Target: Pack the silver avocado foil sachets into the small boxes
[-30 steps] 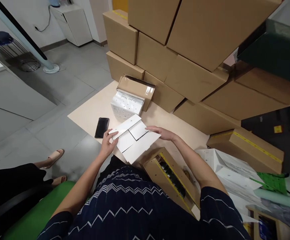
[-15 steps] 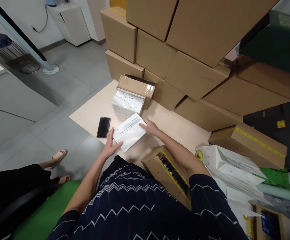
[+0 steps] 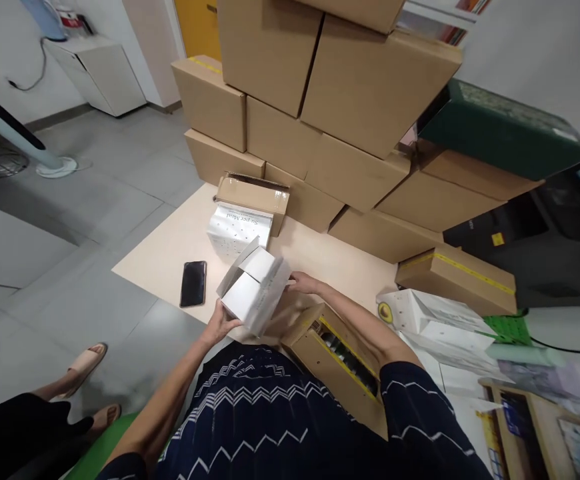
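Note:
Between my hands is a white cardboard box (image 3: 243, 298), tilted, with flaps standing out at its upper left and right. My left hand (image 3: 219, 325) grips its lower left edge, thumb on the near face. At the right side my right hand (image 3: 303, 283) has its fingers closed by a flap; the fingertips are partly hidden. Just behind stands a white box printed "Super Meal" (image 3: 240, 227), in front of a small brown carton (image 3: 253, 193). A dark phone (image 3: 193, 284) lies on the table left of my left hand.
An opened brown carton (image 3: 337, 367) with dark contents sits by my right forearm. Stacked cartons (image 3: 280, 133) wall off the table's (image 3: 150, 250) far side. White packages (image 3: 437, 317) lie to the right. Another person's sandalled foot (image 3: 85, 363) shows at left.
The white box has changed from a flat-looking panel facing up to an opened-out form with raised flaps. My right hand has moved to its side flap. The camera view has shifted.

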A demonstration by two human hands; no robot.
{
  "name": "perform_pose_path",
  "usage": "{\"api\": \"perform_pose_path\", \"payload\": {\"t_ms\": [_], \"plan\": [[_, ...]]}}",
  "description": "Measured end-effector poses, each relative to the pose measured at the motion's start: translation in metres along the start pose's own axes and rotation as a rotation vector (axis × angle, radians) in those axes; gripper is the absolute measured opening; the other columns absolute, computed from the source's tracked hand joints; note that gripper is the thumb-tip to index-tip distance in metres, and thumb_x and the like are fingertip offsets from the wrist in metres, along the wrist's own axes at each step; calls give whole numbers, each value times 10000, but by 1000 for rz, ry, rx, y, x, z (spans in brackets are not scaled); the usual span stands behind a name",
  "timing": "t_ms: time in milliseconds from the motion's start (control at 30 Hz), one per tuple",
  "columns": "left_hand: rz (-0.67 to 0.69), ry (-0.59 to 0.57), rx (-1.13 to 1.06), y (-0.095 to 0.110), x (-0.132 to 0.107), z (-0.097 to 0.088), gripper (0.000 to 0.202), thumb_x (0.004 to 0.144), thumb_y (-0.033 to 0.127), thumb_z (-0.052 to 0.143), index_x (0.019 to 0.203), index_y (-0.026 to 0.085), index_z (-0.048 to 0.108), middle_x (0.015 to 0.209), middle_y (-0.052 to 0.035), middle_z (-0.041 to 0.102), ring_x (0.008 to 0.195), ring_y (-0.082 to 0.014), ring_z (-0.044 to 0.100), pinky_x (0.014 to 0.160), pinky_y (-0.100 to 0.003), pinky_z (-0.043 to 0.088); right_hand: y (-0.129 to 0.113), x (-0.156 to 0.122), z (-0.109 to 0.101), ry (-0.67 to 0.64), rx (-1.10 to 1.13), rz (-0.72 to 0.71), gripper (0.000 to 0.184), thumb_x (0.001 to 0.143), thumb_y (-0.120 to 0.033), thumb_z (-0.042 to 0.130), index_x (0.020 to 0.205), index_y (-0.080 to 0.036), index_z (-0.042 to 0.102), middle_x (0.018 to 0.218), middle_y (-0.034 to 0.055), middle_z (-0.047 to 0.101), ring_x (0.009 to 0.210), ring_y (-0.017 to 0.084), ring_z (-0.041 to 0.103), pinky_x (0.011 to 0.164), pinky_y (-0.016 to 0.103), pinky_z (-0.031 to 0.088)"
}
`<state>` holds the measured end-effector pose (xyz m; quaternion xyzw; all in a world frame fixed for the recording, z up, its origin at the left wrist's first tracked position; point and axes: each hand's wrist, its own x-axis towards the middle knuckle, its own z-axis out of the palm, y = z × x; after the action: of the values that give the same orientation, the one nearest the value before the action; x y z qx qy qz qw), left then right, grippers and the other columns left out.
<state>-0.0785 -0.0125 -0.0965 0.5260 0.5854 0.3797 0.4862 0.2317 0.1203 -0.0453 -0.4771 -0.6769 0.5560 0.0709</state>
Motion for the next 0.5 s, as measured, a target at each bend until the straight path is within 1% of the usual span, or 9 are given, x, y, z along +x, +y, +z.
{"api": "perform_pose_path", "payload": {"t_ms": [67,133,233,300,333,400,433,467,500], "plan": [[-26,3,-43,7,-11,12,1014,623,583,828,1428,229,323,1336,-130,499,1335,-329,486,1105,-501,446,-2,-10,-6,26,107,-74,415,740,-349,785,1123,-205,720,1256,60,699,1233,243,614,1104,404,442],[-31,6,-69,23,-18,20,886,705,555,771,1413,261,327,1296,-96,515,1255,-283,545,1040,-459,505,-5,-28,-16,87,200,-124,435,728,-359,795,1131,-216,713,1253,63,690,1203,242,623,1098,409,451],[41,3,7,67,-13,23,774,696,532,786,1336,258,447,1191,-64,571,1105,-259,608,956,-437,551,-8,-62,-34,240,263,-55,423,766,-360,773,1160,-228,695,1218,88,698,1163,273,632,1042,425,506],[137,-2,76,105,4,21,737,727,514,779,1354,255,490,1248,-90,583,1106,-271,610,924,-433,559,-7,-82,-43,347,296,35,411,850,-428,696,1214,-239,663,1186,104,707,1132,284,645,986,426,545],[171,-16,90,125,17,21,748,765,502,757,1410,267,460,1305,-104,580,1112,-271,618,904,-428,564,-6,-89,-45,391,333,79,424,905,-484,617,1253,-242,634,1177,111,706,1104,277,658,954,420,563],[234,-16,87,165,47,28,803,822,494,715,1509,284,355,1392,-124,563,1115,-267,639,898,-433,566,0,-96,-45,451,452,158,527,996,-599,363,1307,-226,568,1142,126,703,997,245,692,875,401,593],[282,-15,103,184,64,35,788,851,501,685,1523,279,339,1398,-127,569,1119,-264,644,907,-437,563,3,-96,-43,463,501,197,608,1011,-631,226,1295,-205,555,1095,133,706,922,227,701,830,389,603],[340,-28,136,202,81,46,718,886,511,639,1508,269,373,1393,-125,577,1143,-264,638,919,-436,557,6,-94,-40,465,505,227,680,1009,-647,125,1245,-184,563,1022,134,709,844,213,699,782,374,606],[398,-41,193,219,97,59,606,920,515,588,1453,257,460,1376,-117,589,1186,-268,620,942,-436,546,8,-92,-37,465,453,244,718,1004,-659,81,1167,-171,582,932,126,708,775,203,685,736,356,604]]}}
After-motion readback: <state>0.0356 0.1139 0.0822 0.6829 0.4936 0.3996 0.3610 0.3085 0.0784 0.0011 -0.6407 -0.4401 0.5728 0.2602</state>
